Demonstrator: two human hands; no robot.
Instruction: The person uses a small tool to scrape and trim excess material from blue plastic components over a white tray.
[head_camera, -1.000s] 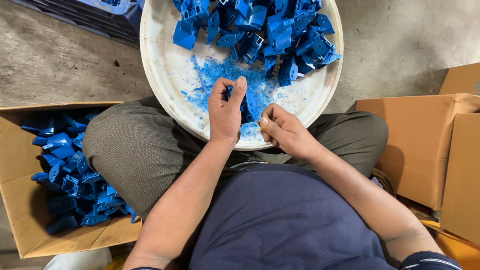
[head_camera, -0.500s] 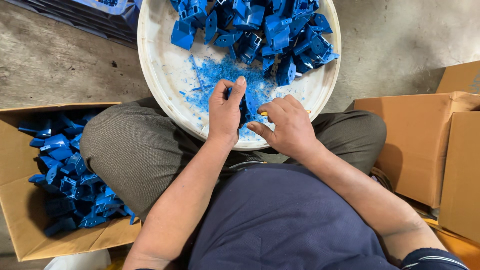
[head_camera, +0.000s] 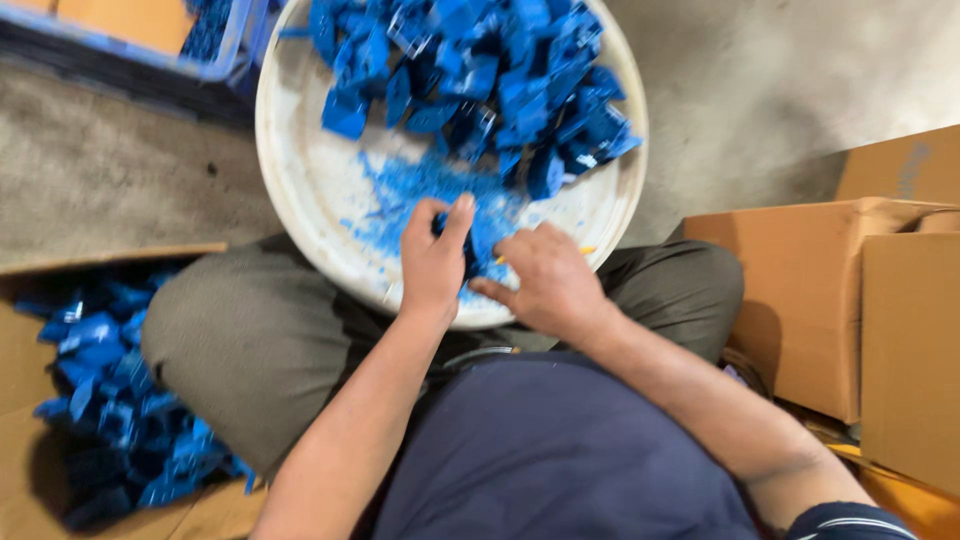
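Observation:
A round white basin (head_camera: 300, 190) rests on my lap, with several blue plastic parts (head_camera: 500, 80) piled at its far side and blue shavings (head_camera: 410, 195) scattered over its near half. My left hand (head_camera: 435, 265) pinches a small blue plastic part (head_camera: 470, 245) over the basin's near rim. My right hand (head_camera: 545, 280) meets it from the right, fingers curled against the same part, with a thin yellowish tool (head_camera: 585, 251) poking out from behind them.
An open cardboard box (head_camera: 30, 470) on the left floor holds several blue parts (head_camera: 110, 400). Closed cardboard boxes (head_camera: 850, 290) stand on the right. A blue crate (head_camera: 150, 40) sits at the top left on the concrete floor (head_camera: 90, 170).
My right hand has slid left to meet the left hand over the blue part. The view has shifted slightly; the left hand has stayed over the basin's near rim.

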